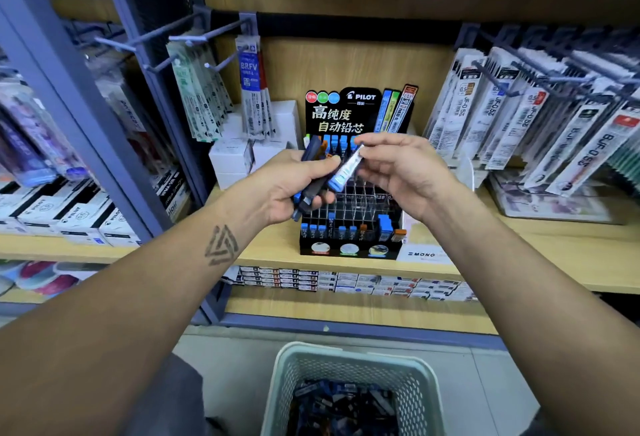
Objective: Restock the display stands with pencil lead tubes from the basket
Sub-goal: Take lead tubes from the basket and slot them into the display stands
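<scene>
Two hands, left hand (287,186) gripping tubes (308,176)

Hanging refill packs (540,117) flank white boxes (242,155), with flat boxed stock (346,281) beneath the wooden shelf (554,238).

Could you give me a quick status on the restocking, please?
Left hand grips several tubes. Right hand pinches one blue-capped tube above the display stand. Stand mostly unfilled. Nothing blocking.

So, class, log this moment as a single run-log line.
left hand: grips bundle of dark lead tubes | right hand: pinches one blue-capped tube | black Pilot stand: part-filled | mesh basket: stocked
</scene>
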Tool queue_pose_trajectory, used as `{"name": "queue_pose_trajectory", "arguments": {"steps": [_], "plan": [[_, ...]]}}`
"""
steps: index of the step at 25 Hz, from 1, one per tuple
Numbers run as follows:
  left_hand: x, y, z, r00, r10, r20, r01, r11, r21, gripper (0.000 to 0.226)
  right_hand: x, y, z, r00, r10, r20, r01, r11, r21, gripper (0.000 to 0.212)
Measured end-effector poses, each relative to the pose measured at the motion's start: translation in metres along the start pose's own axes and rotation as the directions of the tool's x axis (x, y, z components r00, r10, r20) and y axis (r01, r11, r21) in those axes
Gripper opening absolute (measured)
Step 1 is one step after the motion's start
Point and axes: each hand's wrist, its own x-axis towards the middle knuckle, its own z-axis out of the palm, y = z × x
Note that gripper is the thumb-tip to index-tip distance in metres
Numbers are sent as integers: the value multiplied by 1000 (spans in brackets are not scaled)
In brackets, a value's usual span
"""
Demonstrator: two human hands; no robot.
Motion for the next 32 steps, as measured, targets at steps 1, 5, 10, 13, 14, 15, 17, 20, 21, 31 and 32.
{"name": "queue_pose_trajectory", "arguments": {"steps": [1,5,10,13,14,15,17,20,21,31,32], "plan": [[2,-1,2,1000,8,-3,-8,1000,22,15,0,-1,-4,1000,-13,8,13,1000,5,21],[10,1,12,993,88,-81,-91,995,-33,14,-4,-1,-9,995,-86,50,93,983,-158,26],[16,0,22,993,103,-59,-106,993,-45,30,-6,3,-15,992,-96,85,119,931,-345,17],[20,-2,22,990,102,-95,-107,993,-50,34,-5,5,-16,996,-46,75,63,965,-253,18],[21,-2,22,987,107,-119,-115,991,-63,33,-4,4,-17,997,-37,62,49,978,-201,19],[21,-2,22,983,111,-144,-123,989,-78,32,-3,2,-19,999,-30,25,33,989,-147,20],[22,-2,20,978,120,-173,-138,986,-97,30,-2,-1,-24,996,-13,-83,8,998,-63,23],[22,-2,21,986,93,-139,-110,987,-117,28,-2,-4,-32,987,-44,-155,36,998,-56,24],[22,-2,23,990,76,-121,-91,988,-125,24,-1,-6,-35,983,-76,-164,62,994,-86,23],[21,7,36,985,-148,86,170,891,-420,13,-7,-15,-75,962,-232,-146,153,895,-418,15],[21,7,38,986,-144,87,168,887,-429,16,-8,-16,-77,958,-242,-151,157,889,-431,15]]}}
